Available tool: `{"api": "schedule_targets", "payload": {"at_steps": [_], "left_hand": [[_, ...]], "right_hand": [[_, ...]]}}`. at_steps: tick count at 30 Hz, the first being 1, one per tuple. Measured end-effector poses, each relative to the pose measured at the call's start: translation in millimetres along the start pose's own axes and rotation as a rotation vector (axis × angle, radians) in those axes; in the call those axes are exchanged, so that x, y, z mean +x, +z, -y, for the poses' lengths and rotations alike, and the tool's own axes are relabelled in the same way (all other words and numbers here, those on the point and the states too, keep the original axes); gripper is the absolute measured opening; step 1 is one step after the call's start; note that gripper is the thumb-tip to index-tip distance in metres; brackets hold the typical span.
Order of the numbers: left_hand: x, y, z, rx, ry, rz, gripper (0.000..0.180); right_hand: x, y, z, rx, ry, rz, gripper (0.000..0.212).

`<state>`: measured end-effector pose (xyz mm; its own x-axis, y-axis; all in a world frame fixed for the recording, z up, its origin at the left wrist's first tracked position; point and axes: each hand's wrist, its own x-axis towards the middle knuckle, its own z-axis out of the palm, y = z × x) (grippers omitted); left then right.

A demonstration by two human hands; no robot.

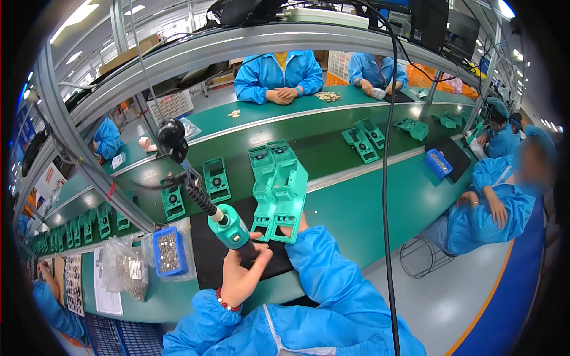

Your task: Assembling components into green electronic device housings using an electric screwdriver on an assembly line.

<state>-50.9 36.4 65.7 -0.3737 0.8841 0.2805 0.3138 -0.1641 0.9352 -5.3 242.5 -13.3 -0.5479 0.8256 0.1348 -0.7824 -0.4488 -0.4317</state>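
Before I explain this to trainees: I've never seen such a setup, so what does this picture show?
No robot here: this one view comes from a fisheye camera on the worker's head, so straight edges bend. The left hand holds what looks like an electric screwdriver. The right hand, partly hidden, touches the near end of a teal plastic housing. On the green workbench lie a black mat and, left of it, a blue bin of small metal parts. More housings lie on the darker green strip beyond.

We see a long black cable (386,196) | right of it: seated person in blue smock (485,232), dark wire-framed stool (423,256) | left of it: white slotted plastic crate (171,105), small beige pieces (328,96), piled
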Motion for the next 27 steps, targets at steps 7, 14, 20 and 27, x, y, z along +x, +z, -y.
{"api": "schedule_targets", "payload": {"at_steps": [7, 14, 20, 27], "left_hand": [[-31.1, -28.5, -2.1, -0.103, -0.069, 0.007, 0.029], [-73.4, -67.8, -8.9, 0.011, -0.034, -0.133, 0.033], [-91.0, -79.1, -10.3, 0.005, -0.017, -0.239, 0.034], [-103.6, -79.4, -14.1, -0.014, 0.029, -0.217, 0.031]], "right_hand": [[-4.0, 23.9, 69.8, -0.822, -0.173, 0.183, 0.015], [-40.3, 88.2, 74.9, -2.022, -0.599, 1.298, 0.011], [-87.1, 98.6, 10.4, -1.806, -0.660, 1.907, 0.007], [-95.8, 98.6, -16.0, -1.788, -0.709, 2.178, 0.007]]}}
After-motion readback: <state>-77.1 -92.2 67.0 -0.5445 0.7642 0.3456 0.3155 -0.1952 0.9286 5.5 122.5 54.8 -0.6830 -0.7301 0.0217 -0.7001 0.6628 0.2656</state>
